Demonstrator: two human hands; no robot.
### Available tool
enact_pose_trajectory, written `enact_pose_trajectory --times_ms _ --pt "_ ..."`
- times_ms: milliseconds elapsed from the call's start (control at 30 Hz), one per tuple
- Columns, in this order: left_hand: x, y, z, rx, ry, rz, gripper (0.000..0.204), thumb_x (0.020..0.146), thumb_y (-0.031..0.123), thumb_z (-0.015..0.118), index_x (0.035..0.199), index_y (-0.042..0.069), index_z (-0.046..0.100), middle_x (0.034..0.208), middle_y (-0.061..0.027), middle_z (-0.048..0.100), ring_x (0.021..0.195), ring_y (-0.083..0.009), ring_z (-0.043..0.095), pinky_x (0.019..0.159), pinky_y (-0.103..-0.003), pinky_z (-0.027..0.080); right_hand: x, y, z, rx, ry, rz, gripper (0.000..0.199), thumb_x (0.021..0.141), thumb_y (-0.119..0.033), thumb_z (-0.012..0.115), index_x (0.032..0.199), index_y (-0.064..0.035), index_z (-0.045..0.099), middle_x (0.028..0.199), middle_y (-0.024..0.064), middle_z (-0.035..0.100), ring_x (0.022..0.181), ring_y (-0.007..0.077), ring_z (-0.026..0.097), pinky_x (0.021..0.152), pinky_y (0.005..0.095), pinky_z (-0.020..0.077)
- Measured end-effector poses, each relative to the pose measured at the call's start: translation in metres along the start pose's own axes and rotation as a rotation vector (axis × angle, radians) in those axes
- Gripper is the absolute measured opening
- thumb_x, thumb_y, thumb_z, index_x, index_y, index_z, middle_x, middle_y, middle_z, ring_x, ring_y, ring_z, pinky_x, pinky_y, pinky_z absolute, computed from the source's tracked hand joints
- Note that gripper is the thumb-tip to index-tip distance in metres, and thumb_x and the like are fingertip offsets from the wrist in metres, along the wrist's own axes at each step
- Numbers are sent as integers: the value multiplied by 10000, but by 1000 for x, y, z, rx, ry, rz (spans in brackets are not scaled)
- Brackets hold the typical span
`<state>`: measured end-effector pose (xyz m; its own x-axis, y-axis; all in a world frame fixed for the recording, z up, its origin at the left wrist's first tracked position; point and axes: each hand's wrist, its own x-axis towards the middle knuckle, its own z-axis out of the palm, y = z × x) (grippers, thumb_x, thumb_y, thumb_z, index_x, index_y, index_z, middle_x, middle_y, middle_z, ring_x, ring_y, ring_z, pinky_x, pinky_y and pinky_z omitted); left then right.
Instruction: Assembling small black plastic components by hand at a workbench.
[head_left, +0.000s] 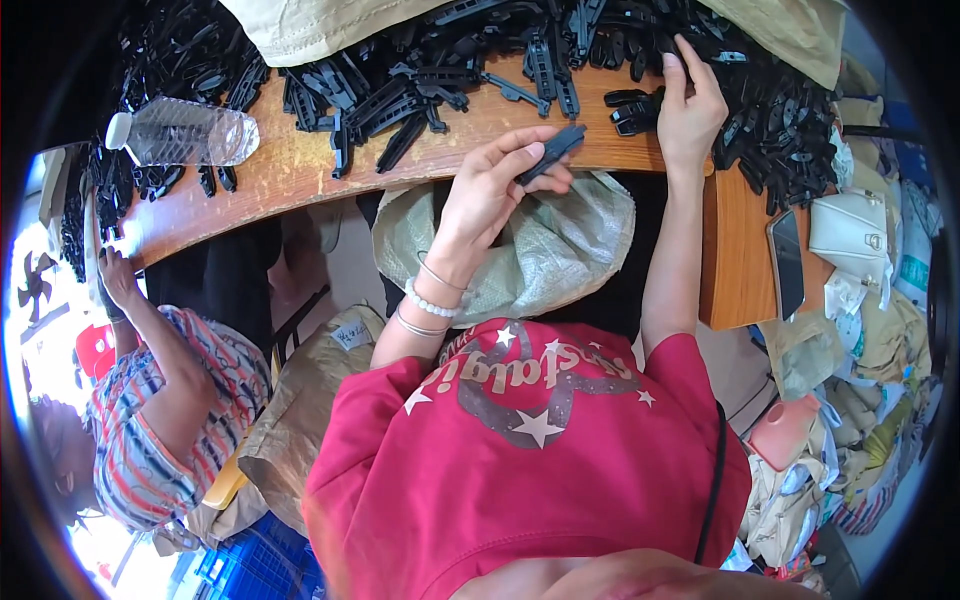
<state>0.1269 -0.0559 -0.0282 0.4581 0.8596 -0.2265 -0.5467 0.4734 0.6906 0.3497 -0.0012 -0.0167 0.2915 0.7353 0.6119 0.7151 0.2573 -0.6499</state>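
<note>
My left hand (500, 185) is closed around a small, long black plastic part (553, 154), held just over the table's near edge. An open woven sack (570, 250) lies below that hand, between my body and the table. Over on the right, my right hand (692, 112) reaches onto the table with its fingers apart and nothing visible in them. Its fingertips are beside a heap of short black plastic parts (770, 140). Longer, slotted black parts (385, 105) are piled further left on the wooden table (290, 170).
A clear plastic bottle (190, 135) lies on its side at the left. Beige sacks (320, 25) overhang the far edge. A phone (787, 265) and a white handbag (850, 235) are at the right. Another person (180, 400) works at the left, near a brown sack (310, 400).
</note>
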Motion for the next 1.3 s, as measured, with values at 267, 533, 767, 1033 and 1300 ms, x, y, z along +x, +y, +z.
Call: enact_pose_trajectory --times_ms 267,533,767,1033,1300 --pt "4 5 2 -25 99 82 310 946 47 488 1199 -133 510 1103 -185 615 961 -230 646 899 -305 523 -38 -60 -27 903 -736 465 254 965 -138 512 1130 41 585 747 91 637 558 118 630 447 191 444" --pt "-7 9 4 714 97 238 384 880 155 630 1184 -75 578 851 -70 691 697 -96 597 631 -237 474 -70 -67 -6 803 -499 489 227 849 -14 649 1063 50 609 726 98 652 570 122 623 492 194 456" --pt "-14 19 16 813 64 353 333 822 58 641 1128 -63 593 843 -206 670 775 -205 686 686 -313 524 -64 -77 -3 1064 -293 502 347 776 43 705 1096 73 576 930 109 609 778 96 600 643 205 506" --pt "-16 22 14 991 -39 347 305 874 43 615 1172 -21 600 864 -81 675 788 -142 680 708 -246 531 -77 -49 -3 939 -412 379 331 775 22 719 1075 61 583 942 60 586 807 103 580 703 216 500" --pt "4 25 -17 437 120 265 489 979 354 489 663 -10 575 615 -38 572 427 -68 463 402 -212 345 -58 -17 -22 -110 -133 -80 84 853 -42 626 912 -14 678 943 85 625 783 202 632 617 293 503"
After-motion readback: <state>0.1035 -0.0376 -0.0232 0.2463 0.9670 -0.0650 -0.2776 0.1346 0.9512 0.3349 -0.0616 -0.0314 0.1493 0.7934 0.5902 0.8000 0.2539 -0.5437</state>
